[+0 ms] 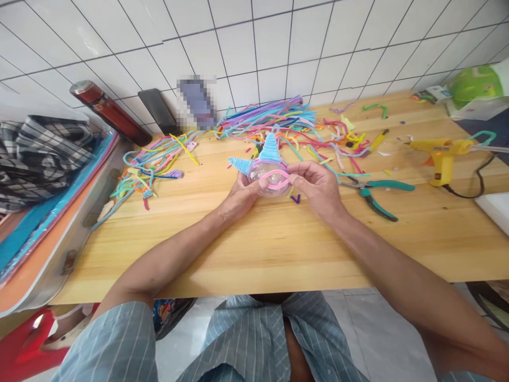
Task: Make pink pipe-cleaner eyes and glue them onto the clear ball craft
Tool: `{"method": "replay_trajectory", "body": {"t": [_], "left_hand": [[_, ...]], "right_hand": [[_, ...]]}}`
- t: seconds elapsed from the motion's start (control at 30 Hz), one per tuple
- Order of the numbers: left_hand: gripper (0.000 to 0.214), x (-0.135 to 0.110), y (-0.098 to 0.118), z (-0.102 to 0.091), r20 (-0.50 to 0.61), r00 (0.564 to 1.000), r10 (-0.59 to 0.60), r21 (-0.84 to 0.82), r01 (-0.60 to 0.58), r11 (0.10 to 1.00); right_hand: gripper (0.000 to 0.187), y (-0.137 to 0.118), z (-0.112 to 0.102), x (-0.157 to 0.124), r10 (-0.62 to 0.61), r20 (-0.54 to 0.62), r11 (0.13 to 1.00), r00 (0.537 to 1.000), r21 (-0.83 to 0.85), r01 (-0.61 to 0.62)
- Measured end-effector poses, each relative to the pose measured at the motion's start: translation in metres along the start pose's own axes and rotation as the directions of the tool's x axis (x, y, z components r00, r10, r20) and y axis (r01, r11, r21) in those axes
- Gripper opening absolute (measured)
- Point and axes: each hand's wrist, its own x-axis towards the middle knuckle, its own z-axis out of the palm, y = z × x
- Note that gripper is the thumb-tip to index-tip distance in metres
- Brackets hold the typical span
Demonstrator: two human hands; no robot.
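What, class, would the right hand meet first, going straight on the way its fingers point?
The right hand, pinching a pink strip, would likely meet the clear ball first; exact depth between them is unclear.

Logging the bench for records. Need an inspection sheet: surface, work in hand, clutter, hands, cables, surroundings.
Surface: pale wood-grain table, set along a tiled wall.
Work in hand: clear ball with two blue cones projecting from it; pink loop at its front.
Clutter: coloured fuzzy strips piled at back and left; pliers lying with handles spread; yellow glue gun at right.
Hands: left hand holds the ball; right hand pinches the pink loop's right end.
Cables: black cord curls from the glue gun's grip.
Surroundings: flask and plaid cloth at left.
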Motion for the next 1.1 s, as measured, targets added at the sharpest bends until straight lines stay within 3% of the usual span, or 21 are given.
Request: {"method": "replay_trajectory", "body": {"t": [0.27,0.47,0.73,1.1], "left_hand": [[0.098,-0.003,0.006,-0.001,0.033,0.999,-0.022,0.001,0.022,1.0],[0.1,-0.005,0.007,-0.003,0.044,0.999,-0.024,0.002,0.024,1.0],[0.093,-0.006,0.006,-0.002,0.023,0.999,-0.029,0.046,0.028,0.999],[0.079,-0.006,0.004,-0.005,0.001,1.0,-0.018,-0.052,0.018,0.998]], "right_hand": [[0.044,0.003,0.006,0.001,-0.016,-0.045,0.995,0.999,0.094,0.02],[0.054,-0.001,0.013,-0.004,0.047,-0.048,0.974,0.998,0.224,-0.035],[0.057,0.001,0.015,-0.007,0.064,-0.025,0.958,0.998,0.281,-0.054],[0.051,0.0,0.016,-0.006,0.085,0.034,0.917,0.996,0.388,-0.092]]}}
